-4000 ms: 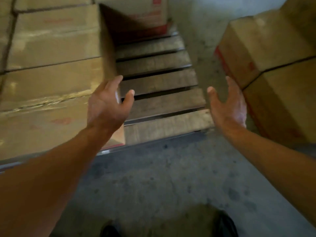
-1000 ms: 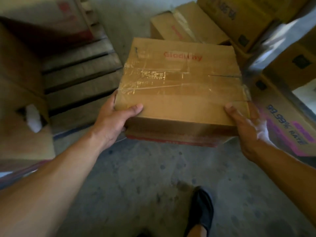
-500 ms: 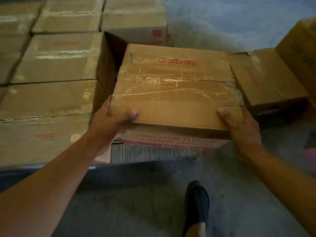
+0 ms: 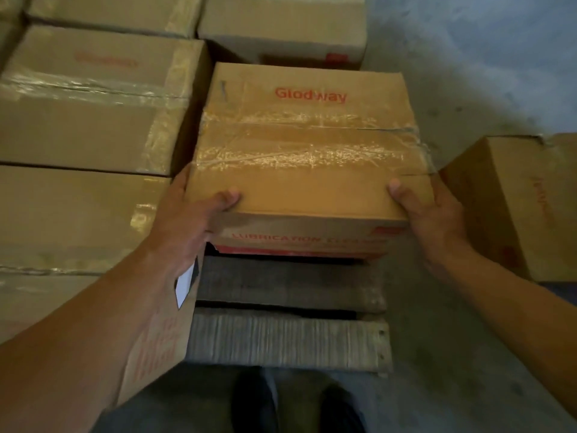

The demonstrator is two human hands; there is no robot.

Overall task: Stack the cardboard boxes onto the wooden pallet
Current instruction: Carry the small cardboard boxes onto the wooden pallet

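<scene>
Both hands on it: left hand [image 4: 190, 226] clamps the near-left corner, thumb flat on top, fingers down the side & hidden in the slot btwn it and the neighbour stack. Right hand [image 4: 434, 220] takes the near-right corner, thumb on the lid, fingers wrapped round the side. The cardboard box [image 4: 306, 182] sits over the wooden pallet [image 4: 287, 335], right-hand side, far edge near the rear box [image 4: 281, 26]. Can't tell if its base touches the slats, dark gap under the near edge. Left flank tight vs the stacked boxes [image 4: 87, 101], hardly any room. Right flank open, bare floor past the pallet edge, w/ a loose box [image 4: 512, 207] near the right wrist, apart from the held one. Two slats free in front, rough grey planks, nail heads at the right end. Concrete floor [image 4: 468, 354] mottled grey, dark shoes [image 4: 256, 401] at the pallet's front. Lid is brown cardboard, red "Glodway" print, wide clear tape [image 4: 309, 142] wrinkled across the seam, red band low on the front face
</scene>
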